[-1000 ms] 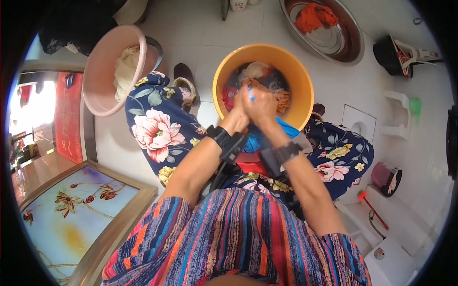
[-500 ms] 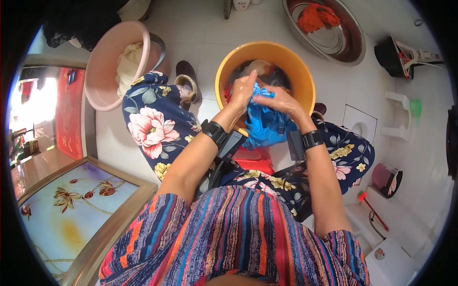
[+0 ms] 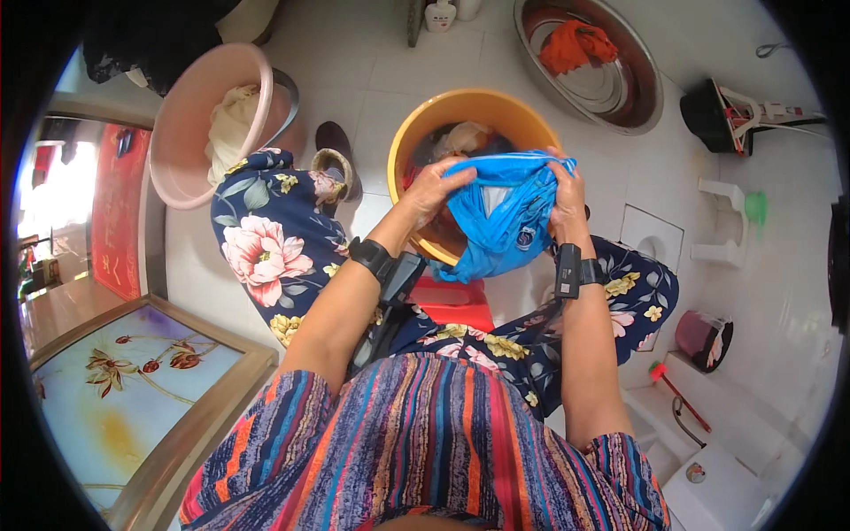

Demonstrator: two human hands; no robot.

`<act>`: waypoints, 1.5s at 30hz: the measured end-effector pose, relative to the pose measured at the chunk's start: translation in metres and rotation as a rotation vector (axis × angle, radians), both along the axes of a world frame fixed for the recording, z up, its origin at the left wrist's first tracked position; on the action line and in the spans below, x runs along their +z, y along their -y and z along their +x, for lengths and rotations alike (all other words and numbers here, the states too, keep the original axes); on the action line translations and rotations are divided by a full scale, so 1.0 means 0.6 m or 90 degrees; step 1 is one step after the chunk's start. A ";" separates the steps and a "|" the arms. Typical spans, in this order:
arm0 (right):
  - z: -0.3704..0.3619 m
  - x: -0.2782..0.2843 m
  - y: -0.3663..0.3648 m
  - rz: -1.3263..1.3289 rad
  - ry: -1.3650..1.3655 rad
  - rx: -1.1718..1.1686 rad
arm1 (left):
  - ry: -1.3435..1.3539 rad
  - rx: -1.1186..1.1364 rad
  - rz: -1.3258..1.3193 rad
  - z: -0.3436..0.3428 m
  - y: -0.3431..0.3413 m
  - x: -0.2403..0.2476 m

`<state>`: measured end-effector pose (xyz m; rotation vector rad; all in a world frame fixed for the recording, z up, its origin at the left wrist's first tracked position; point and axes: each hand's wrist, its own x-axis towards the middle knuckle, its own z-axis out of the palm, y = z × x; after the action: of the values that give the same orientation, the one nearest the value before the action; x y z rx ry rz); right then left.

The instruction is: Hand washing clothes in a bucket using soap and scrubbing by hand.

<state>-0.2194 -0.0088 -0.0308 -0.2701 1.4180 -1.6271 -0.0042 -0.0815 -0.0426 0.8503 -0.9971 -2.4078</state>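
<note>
Bright-blue thin cloth garment (image 3: pixel 505 226) hangs between our two hands above the near side of a round yellow plastic tub (image 3: pixel 478 105), its lower folds dropping in front of the rim toward us. We see pale stripes along its upper edge and a small dark round emblem (image 3: pixel 526 237) low on its right part. Our left hand (image 3: pixel 432 191) pinches the upper left edge, thumb laid over the cloth and the other fingers bent, partly hidden. Our right hand (image 3: pixel 569 195) grips the upper right end, fingers closed on the bunched fabric; we cannot tell how each finger lies behind it. Beyond the garment, a pale wet cloth bundle (image 3: pixel 469 137) lies among darker things inside the tub.

We sit with our knees, in navy floral trousers (image 3: pixel 261 252), to either side, and a red object (image 3: pixel 452 301) shows below the garment. Black straps (image 3: pixel 374 258) circle both our wrists. To the left, a tilted pale-pink plastic tub (image 3: pixel 177 133) holds a cream cloth (image 3: pixel 232 124). Past the yellow tub, to the right, a shiny round metal basin (image 3: pixel 634 75) holds a crumpled orange-red cloth (image 3: pixel 577 49).
</note>
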 end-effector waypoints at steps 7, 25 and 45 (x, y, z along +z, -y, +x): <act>0.187 0.044 0.052 0.056 -0.670 0.203 | 0.054 0.328 0.128 -0.055 -0.028 -0.046; 0.250 0.058 0.037 0.243 -0.792 0.274 | -0.090 0.311 0.384 -0.014 -0.037 -0.089; 0.074 0.133 0.011 -0.055 0.018 0.133 | -0.178 0.028 0.266 -0.039 -0.018 0.032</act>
<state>-0.1752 -0.0152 0.0488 -0.4289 1.2551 -1.5166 -0.0277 -0.0704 -0.0236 0.6266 -0.3731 -2.6443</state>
